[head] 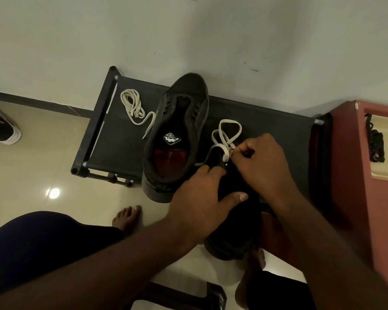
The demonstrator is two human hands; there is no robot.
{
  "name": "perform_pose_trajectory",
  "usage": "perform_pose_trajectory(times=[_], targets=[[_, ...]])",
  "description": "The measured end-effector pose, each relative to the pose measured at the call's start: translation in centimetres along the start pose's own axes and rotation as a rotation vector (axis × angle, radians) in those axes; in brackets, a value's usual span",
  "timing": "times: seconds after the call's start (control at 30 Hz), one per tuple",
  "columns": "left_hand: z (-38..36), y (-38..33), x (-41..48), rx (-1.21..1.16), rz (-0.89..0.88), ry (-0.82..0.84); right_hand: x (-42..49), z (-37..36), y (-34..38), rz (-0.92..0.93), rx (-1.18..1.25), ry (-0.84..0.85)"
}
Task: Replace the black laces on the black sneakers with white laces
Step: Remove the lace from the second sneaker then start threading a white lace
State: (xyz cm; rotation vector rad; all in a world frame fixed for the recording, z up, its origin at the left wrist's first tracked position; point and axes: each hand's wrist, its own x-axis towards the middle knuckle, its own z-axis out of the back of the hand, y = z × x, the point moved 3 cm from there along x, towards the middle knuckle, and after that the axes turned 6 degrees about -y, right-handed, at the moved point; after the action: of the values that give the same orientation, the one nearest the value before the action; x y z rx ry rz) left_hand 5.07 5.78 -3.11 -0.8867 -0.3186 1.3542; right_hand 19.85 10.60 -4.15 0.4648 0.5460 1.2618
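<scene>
Hands over near sneaker (pixel 233 231) — left hand (pixel 202 198) grips its upper; right hand (pixel 262 162) pinches white lace (pixel 224 139).

- Left hand (pixel 202 193): palm down, fingers curled over the black sneaker (pixel 231 236), thumb stretched out to the right.
- Right hand (pixel 262 162): fingertips bunched, pinching the white lace (pixel 225 153); probably thumb and forefinger, but the grip is shadowed.
- Both forearms bare, reaching forward, hands nearly touching.
- Left foot (pixel 126 217) bare, toes forward.
</scene>
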Motion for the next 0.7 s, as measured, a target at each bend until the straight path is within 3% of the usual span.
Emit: perform_pose_trajectory(times=[0.13,0.4,0.7], targets=[[-0.4,0.3,0.4,-0.208,0.124,-0.034,0.3,0.3,0.0,0.012,0.034,-0.006],[-1.1,0.7,0.9,-0.368,0.224,-0.119,0.4,-1.1,0.4,-0.026,0.103,0.059],[-1.8,0.9,1.4,-0.393,0.241,-0.146,-0.2,-0.9,0.0,-0.119,0.107,0.196]])
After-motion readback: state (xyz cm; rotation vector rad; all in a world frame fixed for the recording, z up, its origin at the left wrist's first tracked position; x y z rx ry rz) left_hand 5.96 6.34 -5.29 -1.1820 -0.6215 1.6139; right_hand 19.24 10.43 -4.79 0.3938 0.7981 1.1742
